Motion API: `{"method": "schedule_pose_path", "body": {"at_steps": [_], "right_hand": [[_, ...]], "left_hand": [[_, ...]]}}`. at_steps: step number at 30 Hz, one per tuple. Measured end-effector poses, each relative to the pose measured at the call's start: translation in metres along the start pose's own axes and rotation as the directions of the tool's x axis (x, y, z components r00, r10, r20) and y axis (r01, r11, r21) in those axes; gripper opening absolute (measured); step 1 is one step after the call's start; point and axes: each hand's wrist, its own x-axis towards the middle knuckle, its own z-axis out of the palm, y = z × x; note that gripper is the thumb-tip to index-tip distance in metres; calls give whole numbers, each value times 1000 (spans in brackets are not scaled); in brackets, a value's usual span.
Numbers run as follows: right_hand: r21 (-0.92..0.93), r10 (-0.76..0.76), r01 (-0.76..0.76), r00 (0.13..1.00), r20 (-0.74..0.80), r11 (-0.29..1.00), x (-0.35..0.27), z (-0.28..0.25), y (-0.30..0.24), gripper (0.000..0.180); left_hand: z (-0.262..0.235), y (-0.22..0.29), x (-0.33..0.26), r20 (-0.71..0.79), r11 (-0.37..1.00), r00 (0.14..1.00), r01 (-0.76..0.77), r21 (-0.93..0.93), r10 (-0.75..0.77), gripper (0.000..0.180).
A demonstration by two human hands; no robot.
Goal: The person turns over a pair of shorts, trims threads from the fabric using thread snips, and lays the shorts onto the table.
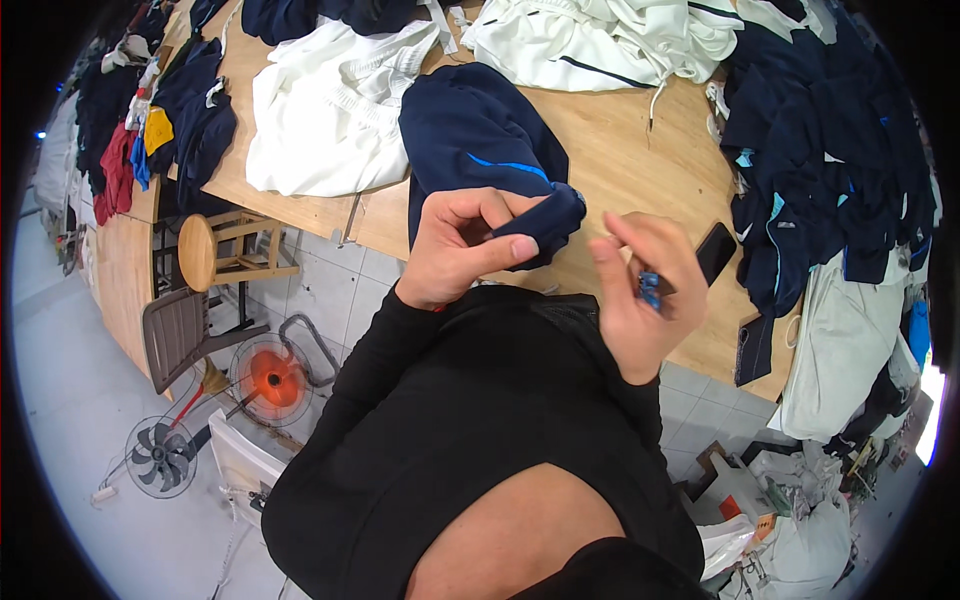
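Note:
My left hand is closed on the leg end of a navy garment with a bright blue stripe, pinching its folded edge between thumb and fingers. The rest of that garment lies on the wooden table ahead of me. Just to the right, apart from the cloth, my right hand is closed with thumb and forefinger tips close together. A small blue tool sits in its curled fingers; most of it is hidden, so its kind does not show.
White garments lie left of the navy one, with more white clothing at the back. Navy garments are heaped on the right, near a dark phone. A wooden stool, a chair and fans stand at lower left.

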Motion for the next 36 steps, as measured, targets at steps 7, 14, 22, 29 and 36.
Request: {"method": "schedule_pose_path", "body": {"at_steps": [7,14,22,29,36], "right_hand": [[-50,-201,200,979,-18,979,0,20,5,23],[217,306,-294,952,-23,931,-8,-2,25,20],[136,99,-129,972,211,982,-11,9,7,29],[123,46,-64,989,138,990,-9,14,8,26],[41,86,-94,982,168,995,-9,10,7,24]], "left_hand": [[2,-1,2,97,984,992,-99,148,85,22],[-1,-4,-1,21,999,999,-48,-2,48,27],[2,-4,2,54,993,994,-101,65,98,25],[2,-2,3,116,980,983,-160,121,146,21],[0,-1,4,139,977,978,-172,125,154,21]]}}
